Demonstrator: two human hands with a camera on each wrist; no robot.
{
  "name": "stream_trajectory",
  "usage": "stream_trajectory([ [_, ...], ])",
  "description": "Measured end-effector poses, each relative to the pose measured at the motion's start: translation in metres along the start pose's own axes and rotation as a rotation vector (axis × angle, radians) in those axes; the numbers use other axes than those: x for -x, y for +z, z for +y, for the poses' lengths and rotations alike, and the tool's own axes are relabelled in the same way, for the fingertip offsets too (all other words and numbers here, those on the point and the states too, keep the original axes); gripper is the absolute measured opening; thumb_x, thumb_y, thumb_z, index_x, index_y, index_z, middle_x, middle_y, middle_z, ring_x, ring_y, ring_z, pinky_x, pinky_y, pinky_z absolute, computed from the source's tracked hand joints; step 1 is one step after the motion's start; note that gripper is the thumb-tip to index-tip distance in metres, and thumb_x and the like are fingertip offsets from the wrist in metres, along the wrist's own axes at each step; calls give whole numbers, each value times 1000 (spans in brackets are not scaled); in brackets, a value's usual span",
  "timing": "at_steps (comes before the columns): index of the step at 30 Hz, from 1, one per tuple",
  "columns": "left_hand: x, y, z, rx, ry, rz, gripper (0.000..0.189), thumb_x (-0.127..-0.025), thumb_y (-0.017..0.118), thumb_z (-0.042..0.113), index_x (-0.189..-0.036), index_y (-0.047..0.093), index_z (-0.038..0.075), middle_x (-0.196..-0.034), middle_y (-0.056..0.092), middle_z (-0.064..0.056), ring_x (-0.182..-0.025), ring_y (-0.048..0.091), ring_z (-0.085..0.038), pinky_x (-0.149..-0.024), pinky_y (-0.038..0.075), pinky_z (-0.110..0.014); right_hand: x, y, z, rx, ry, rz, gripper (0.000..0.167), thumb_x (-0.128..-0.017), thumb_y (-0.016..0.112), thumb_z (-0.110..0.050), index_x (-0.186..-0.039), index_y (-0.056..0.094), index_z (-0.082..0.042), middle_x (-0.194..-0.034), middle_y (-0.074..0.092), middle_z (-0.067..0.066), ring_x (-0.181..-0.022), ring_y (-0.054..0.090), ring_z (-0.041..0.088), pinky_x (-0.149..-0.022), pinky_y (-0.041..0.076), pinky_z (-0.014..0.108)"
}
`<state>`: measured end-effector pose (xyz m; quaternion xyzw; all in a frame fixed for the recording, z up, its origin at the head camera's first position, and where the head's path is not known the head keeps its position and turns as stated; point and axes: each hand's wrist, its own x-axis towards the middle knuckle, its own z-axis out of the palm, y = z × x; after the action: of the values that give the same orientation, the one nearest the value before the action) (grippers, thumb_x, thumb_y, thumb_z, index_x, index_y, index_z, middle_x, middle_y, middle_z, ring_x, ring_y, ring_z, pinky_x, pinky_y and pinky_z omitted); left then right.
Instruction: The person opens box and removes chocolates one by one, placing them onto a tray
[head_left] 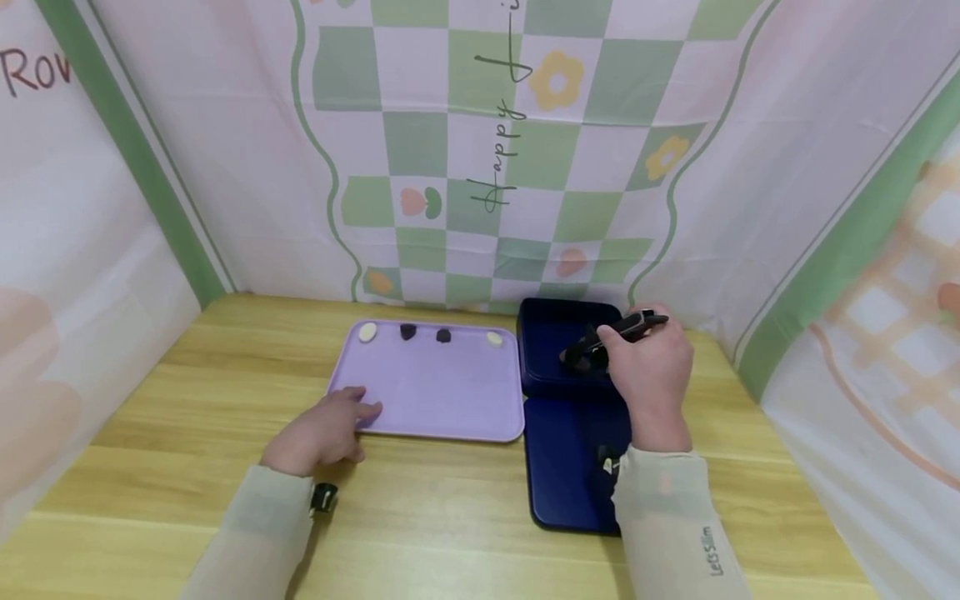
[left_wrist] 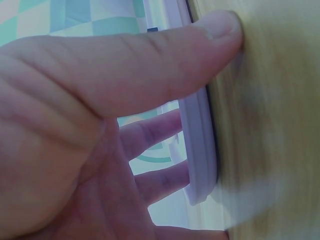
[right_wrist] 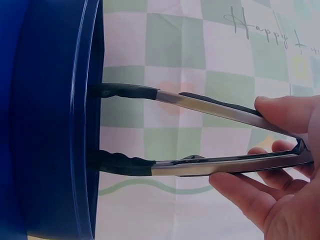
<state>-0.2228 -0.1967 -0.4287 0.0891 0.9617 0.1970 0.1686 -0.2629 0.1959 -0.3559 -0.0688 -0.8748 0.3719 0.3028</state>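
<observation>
My right hand [head_left: 660,362] holds black-and-metal tongs [right_wrist: 205,107] by their arms. The tongs' two arms stand apart, and their black tips reach down inside the dark blue box [head_left: 522,358]; what lies between the tips is hidden by the box wall. At the near left corner of the purple tray [head_left: 450,392], my left hand [head_left: 322,433] rests with fingers extended over the rim and thumb along the near side. Along the tray's far edge sit a cream oval piece [head_left: 367,332], a black piece [head_left: 407,332], another black piece [head_left: 443,336] and a second cream piece [head_left: 494,339].
A flat dark blue lid or shallow tray [head_left: 562,475] lies in front of the box, partly under my right forearm. Small black and white bits [head_left: 607,461] show beside that sleeve. Checkered cloth [head_left: 480,150] hangs behind the wooden table [head_left: 420,517].
</observation>
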Motion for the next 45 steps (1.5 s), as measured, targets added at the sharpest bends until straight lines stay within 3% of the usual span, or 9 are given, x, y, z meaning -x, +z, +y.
stream_trajectory([
  [6, 1, -2, -1, -9, -3, 0, 70, -78, 81, 5, -143, 56, 13, -158, 29, -22, -143, 23, -47, -112, 23, -64, -3, -3, 0, -66, 120, 32, 43, -83, 80, -34, -109, 59, -7, -101, 66, 12, -102, 60, 33, -90, 48, 46],
  [11, 3, -3, -1, -12, -3, 1, 70, -78, 81, 5, -143, 56, 13, -158, 29, -21, -143, 23, -47, -112, 23, -64, -7, -5, -2, -202, 175, 119, 39, -79, 85, -30, -102, 60, -10, -96, 64, 5, -95, 61, 21, -83, 50, 33],
  [16, 4, -4, -2, -12, -5, 2, 70, -78, 81, 5, -143, 55, 13, -158, 29, -22, -143, 23, -47, -112, 23, -64, -11, -6, -6, -504, 233, 167, 33, -75, 88, -12, -94, 61, -7, -95, 58, 6, -83, 63, 15, -72, 56, 24],
  [19, 4, -5, -2, -10, -9, 2, 71, -78, 81, 5, -143, 55, 13, -158, 29, -22, -143, 23, -47, -112, 23, -64, -13, -5, -8, -730, 281, 157, 36, -71, 89, -3, -92, 59, -1, -95, 56, 14, -73, 69, 19, -64, 60, 28],
  [22, 4, -5, -3, -9, -12, 3, 70, -78, 81, 5, -143, 56, 14, -158, 29, -22, -142, 23, -48, -111, 23, -65, -13, -3, -10, -861, 335, 123, 40, -70, 89, -1, -95, 58, 1, -96, 59, 18, -74, 72, 25, -64, 61, 33],
  [28, 4, -6, -3, -9, -16, -2, 70, -78, 81, 5, -143, 56, 14, -158, 29, -22, -142, 23, -48, -111, 23, -65, -8, 2, -15, -997, 413, 73, 41, -71, 88, 1, -100, 59, 3, -94, 67, 18, -79, 73, 30, -65, 61, 37],
  [34, 3, -8, -3, -3, -24, -2, 70, -79, 80, 5, -143, 55, 14, -158, 28, -21, -143, 22, -47, -112, 23, -64, -1, 7, -26, -1092, 381, 59, 35, -72, 88, 0, -89, 59, 4, -84, 66, 18, -74, 72, 34, -65, 60, 40],
  [38, 3, -7, -3, -10, -9, 3, 69, -79, 81, 5, -143, 56, 13, -158, 29, -21, -142, 23, -47, -112, 23, -63, 5, 14, -34, -1104, 326, 67, 33, -72, 87, 3, -84, 57, 3, -81, 66, 18, -70, 73, 32, -62, 61, 39],
  [45, 4, -3, -1, 5, 21, 5, 68, -79, 81, 3, -142, 56, 11, -157, 30, -22, -142, 24, -47, -113, 23, -62, 16, 33, -47, -1035, 300, 27, 30, -74, 85, 4, -89, 59, 6, -82, 66, 16, -69, 72, 27, -60, 61, 38],
])
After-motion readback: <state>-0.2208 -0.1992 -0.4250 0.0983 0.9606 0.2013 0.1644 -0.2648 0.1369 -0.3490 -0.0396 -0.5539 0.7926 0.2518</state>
